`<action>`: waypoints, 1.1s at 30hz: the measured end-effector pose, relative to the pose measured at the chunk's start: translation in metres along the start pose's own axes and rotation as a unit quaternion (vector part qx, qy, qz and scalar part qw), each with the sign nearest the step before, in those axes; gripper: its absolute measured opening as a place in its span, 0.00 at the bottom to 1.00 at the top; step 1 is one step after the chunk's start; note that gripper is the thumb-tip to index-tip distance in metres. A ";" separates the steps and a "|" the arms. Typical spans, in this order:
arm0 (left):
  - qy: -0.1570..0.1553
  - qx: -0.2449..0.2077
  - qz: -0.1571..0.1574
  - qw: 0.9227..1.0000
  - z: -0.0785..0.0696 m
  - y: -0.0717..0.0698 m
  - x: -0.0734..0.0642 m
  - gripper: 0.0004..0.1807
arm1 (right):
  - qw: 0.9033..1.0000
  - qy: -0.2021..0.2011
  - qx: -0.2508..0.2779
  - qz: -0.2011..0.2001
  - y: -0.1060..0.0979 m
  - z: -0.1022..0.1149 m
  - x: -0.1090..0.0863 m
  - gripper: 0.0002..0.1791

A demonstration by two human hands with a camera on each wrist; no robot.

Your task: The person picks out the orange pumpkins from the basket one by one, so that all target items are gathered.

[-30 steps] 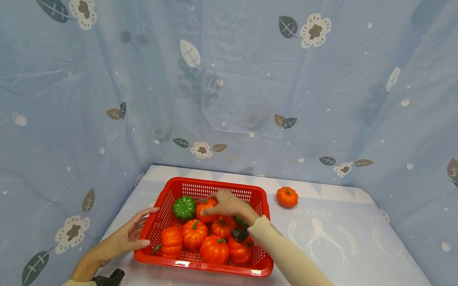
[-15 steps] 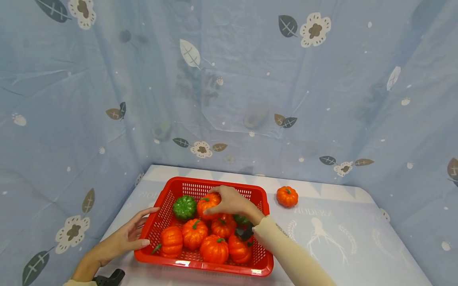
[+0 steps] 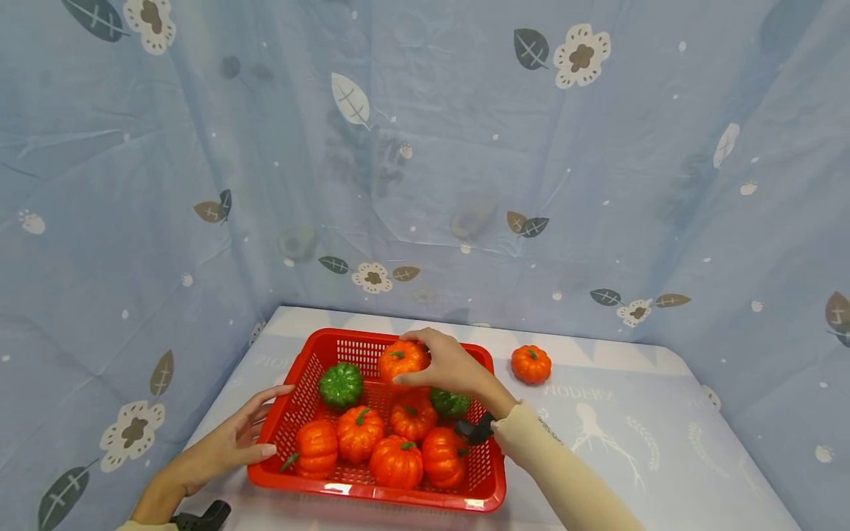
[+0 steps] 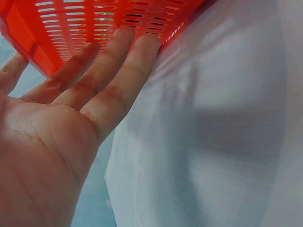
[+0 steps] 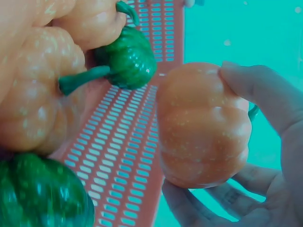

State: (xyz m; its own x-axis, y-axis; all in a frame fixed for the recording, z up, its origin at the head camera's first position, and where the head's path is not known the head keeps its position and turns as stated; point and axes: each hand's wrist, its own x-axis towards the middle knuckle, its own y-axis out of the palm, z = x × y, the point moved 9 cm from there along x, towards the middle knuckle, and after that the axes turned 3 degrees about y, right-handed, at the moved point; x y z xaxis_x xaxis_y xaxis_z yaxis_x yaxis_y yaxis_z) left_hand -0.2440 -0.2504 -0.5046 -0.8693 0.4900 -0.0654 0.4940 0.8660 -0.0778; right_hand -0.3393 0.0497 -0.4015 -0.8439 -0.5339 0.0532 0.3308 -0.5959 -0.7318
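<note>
My right hand (image 3: 454, 369) holds a small orange pumpkin (image 3: 401, 359) with a green stem, over the back of a red perforated plastic basket (image 3: 372, 493). In the right wrist view this pumpkin (image 5: 203, 127) sits between thumb and fingers, apart from the others. My left hand (image 3: 229, 442) lies at the basket's left side, thumb at the rim. The left wrist view shows its fingers (image 4: 116, 92) fairly straight along the basket's outer wall. Inside the basket are several orange pumpkins (image 3: 395, 462), a green pumpkin (image 3: 341, 386) at the back left and another green pumpkin (image 3: 449, 403) partly under my right hand.
One orange pumpkin (image 3: 530, 365) sits on the table (image 3: 664, 413), right of the basket near the back. Blue patterned cloth (image 3: 425, 162) hangs behind the table and along both sides.
My right hand has lifted the orange pumpkin from beside the green one and carried it up and right, toward the basket's back rim. The left hand has stayed still.
</note>
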 end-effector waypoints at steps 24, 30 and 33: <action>0.001 0.007 -0.005 1.000 -0.001 0.000 0.000 0.45 | 0.995 -0.001 0.018 -0.094 -0.053 -0.022 -0.039 0.41; -0.003 0.006 -0.015 1.000 0.001 -0.001 0.001 0.45 | 0.993 -0.006 0.043 -0.108 -0.062 -0.033 -0.047 0.39; -0.010 0.008 -0.023 1.000 0.001 -0.002 0.001 0.46 | 0.992 -0.009 0.056 -0.115 -0.067 -0.037 -0.052 0.39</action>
State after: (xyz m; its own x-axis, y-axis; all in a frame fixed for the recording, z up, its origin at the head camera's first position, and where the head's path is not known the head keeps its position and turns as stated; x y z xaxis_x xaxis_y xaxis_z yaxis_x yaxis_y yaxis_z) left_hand -0.2456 -0.2517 -0.5057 -0.8907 0.4474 -0.0804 0.4537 0.8859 -0.0963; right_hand -0.3337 0.1398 -0.3804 -0.8951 -0.3857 0.2238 0.1752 -0.7657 -0.6189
